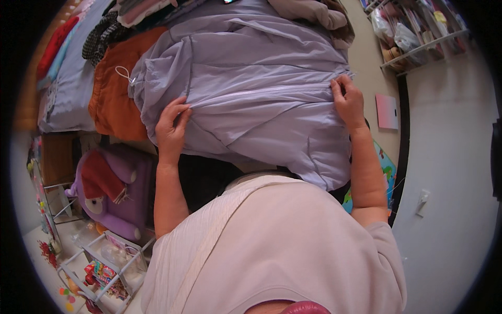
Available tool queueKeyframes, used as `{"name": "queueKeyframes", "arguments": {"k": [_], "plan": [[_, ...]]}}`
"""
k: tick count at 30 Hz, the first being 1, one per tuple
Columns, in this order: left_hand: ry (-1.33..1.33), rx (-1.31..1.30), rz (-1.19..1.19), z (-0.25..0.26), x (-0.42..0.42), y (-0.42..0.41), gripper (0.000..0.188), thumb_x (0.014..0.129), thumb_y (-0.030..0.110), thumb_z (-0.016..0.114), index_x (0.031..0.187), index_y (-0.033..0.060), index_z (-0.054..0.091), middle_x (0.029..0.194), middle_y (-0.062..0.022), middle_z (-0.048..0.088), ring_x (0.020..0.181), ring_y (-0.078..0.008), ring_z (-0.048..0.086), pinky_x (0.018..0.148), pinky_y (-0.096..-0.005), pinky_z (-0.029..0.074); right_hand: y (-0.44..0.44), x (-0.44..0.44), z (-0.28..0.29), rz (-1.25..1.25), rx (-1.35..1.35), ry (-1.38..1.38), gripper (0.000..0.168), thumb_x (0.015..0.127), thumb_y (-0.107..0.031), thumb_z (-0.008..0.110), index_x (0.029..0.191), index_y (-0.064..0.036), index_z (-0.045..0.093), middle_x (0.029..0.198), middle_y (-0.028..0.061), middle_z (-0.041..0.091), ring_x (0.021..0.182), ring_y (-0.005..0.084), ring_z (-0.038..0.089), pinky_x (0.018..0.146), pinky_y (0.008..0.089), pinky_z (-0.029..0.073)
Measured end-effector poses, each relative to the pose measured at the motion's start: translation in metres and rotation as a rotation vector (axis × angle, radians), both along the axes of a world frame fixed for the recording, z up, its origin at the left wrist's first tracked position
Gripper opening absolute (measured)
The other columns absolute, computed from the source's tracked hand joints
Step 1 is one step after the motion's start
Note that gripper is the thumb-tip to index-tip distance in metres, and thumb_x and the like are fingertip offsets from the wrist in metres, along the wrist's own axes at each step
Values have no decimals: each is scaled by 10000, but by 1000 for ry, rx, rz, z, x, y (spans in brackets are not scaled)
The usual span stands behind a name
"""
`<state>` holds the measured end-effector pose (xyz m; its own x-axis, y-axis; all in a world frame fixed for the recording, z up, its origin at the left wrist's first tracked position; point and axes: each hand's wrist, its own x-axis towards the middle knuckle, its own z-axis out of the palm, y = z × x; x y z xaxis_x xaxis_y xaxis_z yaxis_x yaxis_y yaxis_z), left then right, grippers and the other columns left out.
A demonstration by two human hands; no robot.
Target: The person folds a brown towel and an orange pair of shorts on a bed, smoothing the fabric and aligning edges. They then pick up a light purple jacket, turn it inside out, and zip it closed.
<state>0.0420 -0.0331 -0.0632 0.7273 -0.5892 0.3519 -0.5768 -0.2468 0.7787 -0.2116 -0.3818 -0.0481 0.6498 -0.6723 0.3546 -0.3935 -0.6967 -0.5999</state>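
Observation:
A lavender zip-front jacket point(259, 114) of thin fabric lies spread out before me, its zipper point(266, 91) running sideways between my hands. My left hand point(171, 121) pinches the zipper's left end between thumb and fingers. At the other end, my right hand point(348, 100) grips the jacket's edge near the zipper. The cloth between them is drawn taut along the zipper and creased elsewhere. A white cord loop point(123, 72) sticks out at the jacket's left side. Under that side lies an orange garment point(113, 90), partly covered.
Folded clothes point(145, 11) are piled at the back left, with a beige garment point(310, 13) at the back right. A purple plush chair point(129, 188) and a white wire rack point(106, 271) stand at left. A shelf point(423, 47) hangs on the right, above a pink folder point(386, 112).

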Motion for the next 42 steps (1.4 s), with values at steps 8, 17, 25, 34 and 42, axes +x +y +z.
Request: {"name": "queueKeyframes", "arguments": {"k": [8, 17, 25, 34, 42], "plan": [[95, -64, 83, -1, 9, 20, 132, 904, 101, 690, 1017, 34, 693, 1181, -88, 674, 1095, -189, 616, 955, -294, 454, -30, -23, -1, -7, 115, -13, 196, 931, -213, 635, 866, -30, 603, 684, 101, 611, 611, 201, 560, 605, 324, 458], [34, 160, 60, 6, 0, 16, 154, 913, 166, 686, 1023, 61, 710, 1198, -103, 665, 1125, -211, 604, 979, -304, 436, -24, -26, -11, -65, -42, 81, 149, 897, -186, 668, 902, -43, 625, 681, 90, 630, 633, 167, 623, 624, 307, 481], [73, -21, 324, -15, 18, 35, 291, 894, 188, 708, 1145, 48, 669, 1224, -113, 599, 1134, -229, 566, 973, -330, 429, -51, -76, 24, -146, 389, -407, 59, 931, -100, 652, 943, -43, 642, 846, -26, 623, 762, 36, 552, 676, 187, 440], [371, -70, 296, -33, 9, 49, 416, 888, 149, 713, 1265, 24, 591, 1250, -73, 546, 1068, -140, 552, 887, -265, 449, -67, -145, -5, -265, 240, -59, 112, 929, -163, 669, 965, -63, 636, 783, -30, 613, 691, 40, 532, 605, 201, 408], [689, -308, 282, -34, -11, 48, 300, 955, 132, 631, 1231, 18, 604, 1160, -40, 631, 1054, -125, 579, 936, -272, 439, -56, -130, -10, -218, 445, 15, 164, 936, -183, 654, 1043, -59, 653, 800, -12, 621, 719, 54, 536, 668, 213, 428]]}}
